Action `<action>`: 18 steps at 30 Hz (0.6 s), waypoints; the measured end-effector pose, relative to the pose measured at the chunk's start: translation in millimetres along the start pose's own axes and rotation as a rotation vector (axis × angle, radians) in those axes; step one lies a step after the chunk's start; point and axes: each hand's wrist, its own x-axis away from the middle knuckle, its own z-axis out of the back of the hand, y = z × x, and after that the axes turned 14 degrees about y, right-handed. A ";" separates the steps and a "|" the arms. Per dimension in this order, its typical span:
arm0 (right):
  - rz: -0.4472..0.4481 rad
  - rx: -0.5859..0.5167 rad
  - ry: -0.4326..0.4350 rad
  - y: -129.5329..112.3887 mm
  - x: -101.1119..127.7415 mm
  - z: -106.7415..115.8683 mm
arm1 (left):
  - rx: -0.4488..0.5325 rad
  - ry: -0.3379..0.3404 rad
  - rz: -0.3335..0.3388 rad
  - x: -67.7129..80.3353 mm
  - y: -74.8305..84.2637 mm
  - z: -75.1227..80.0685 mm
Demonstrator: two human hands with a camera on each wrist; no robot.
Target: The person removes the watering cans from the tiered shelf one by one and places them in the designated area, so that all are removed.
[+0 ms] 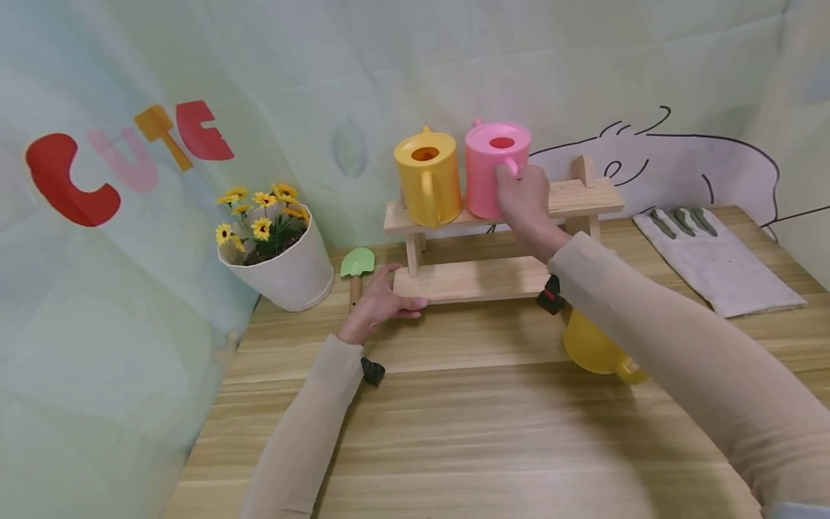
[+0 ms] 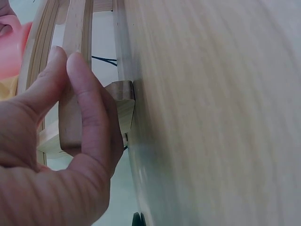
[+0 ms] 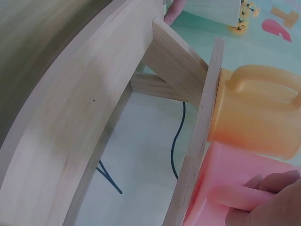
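A two-tier wooden shelf (image 1: 473, 280) stands on the table. My left hand (image 1: 379, 299) grips the left end of its lower board, thumb and fingers on either side of the wood (image 2: 70, 122) in the left wrist view. On the upper board, a pink watering can (image 1: 483, 169) stands to the right of a yellow watering can (image 1: 441, 176). My right hand (image 1: 527, 202) holds the pink can by its handle (image 3: 240, 197), fingers curled round it. Another yellow watering can (image 1: 591, 347) sits on the table, partly hidden by my right forearm.
Left of the shelf is a white pot (image 1: 292, 270) of yellow flowers. A green toy shovel (image 1: 358, 262) lies between pot and shelf. On the right, a pale cloth (image 1: 720, 270) has several grey-green strips at its top. A printed curtain (image 1: 292, 72) hangs behind.
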 end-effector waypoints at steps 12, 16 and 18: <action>0.033 0.028 -0.008 1.8 7.4 10.4 | -0.004 -0.001 0.001 0.0 -0.1 1.2; 0.052 0.038 0.000 2.8 9.5 15.8 | -0.009 -0.006 0.000 -0.4 -0.5 1.6; 0.053 0.051 -0.005 3.2 10.8 19.1 | -0.010 -0.007 0.003 -0.4 -0.5 1.8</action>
